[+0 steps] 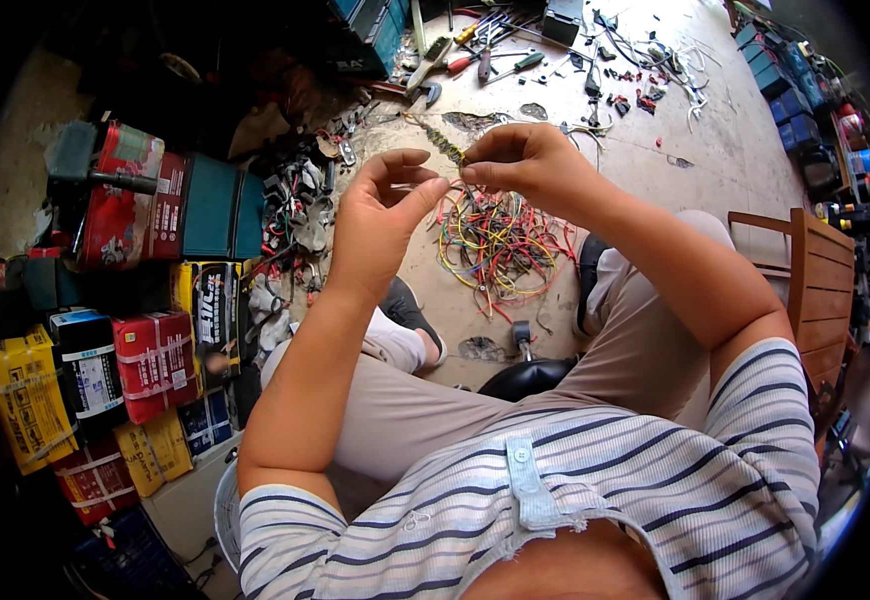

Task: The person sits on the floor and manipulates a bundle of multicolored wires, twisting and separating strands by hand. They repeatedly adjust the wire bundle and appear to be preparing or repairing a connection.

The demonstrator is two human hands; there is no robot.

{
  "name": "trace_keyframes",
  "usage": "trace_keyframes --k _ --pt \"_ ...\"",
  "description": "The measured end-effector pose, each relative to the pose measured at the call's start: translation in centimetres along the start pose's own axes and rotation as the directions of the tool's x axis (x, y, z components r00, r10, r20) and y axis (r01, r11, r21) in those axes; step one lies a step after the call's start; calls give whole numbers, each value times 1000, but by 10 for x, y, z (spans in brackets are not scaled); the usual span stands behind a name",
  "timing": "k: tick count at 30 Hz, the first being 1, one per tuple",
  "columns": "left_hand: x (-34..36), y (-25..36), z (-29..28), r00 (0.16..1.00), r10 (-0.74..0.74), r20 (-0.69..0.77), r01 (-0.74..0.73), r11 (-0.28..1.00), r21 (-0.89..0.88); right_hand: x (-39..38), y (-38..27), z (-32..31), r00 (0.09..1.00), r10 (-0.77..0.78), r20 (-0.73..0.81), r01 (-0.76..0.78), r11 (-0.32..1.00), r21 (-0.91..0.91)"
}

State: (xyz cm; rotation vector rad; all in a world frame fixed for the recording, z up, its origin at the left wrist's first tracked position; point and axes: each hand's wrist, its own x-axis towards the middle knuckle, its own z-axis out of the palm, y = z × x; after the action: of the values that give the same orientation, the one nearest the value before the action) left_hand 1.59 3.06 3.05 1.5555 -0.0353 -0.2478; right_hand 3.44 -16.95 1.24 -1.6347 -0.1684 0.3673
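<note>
My right hand (517, 162) pinches a twisted bundle of yellow-green wire (443, 143) between thumb and fingertips. The bundle slants away toward the upper left. Close beside it on the left, my left hand (387, 205) has curled fingers, with the thumb tip near the other fingertips. Whatever lies between them is too small to make out. Below both hands, a loose tangle of red, yellow and dark wires (500, 245) rests on the floor between my feet.
Screwdrivers (485, 65), a brush (429, 65) and wire scraps (690, 80) lie on the floor ahead. Stacked boxes (155, 365) and a heap of scrap parts (300, 210) flank my left. On the right stand a wooden chair (823, 290) and shelves of batteries (795, 105).
</note>
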Motion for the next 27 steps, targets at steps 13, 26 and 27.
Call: trace_keyframes --k 13,26,27 --pt "-2 2 7 829 536 161 -484 542 687 -6 -10 3 964 248 98 -263 944 201" --pt "4 -19 -4 882 -411 230 461 854 -242 -11 4 8 963 -269 26 270 954 -134" --pt "3 -19 -5 836 -458 302 545 756 -362 -12 -1 9 945 -327 24 324 921 -215"
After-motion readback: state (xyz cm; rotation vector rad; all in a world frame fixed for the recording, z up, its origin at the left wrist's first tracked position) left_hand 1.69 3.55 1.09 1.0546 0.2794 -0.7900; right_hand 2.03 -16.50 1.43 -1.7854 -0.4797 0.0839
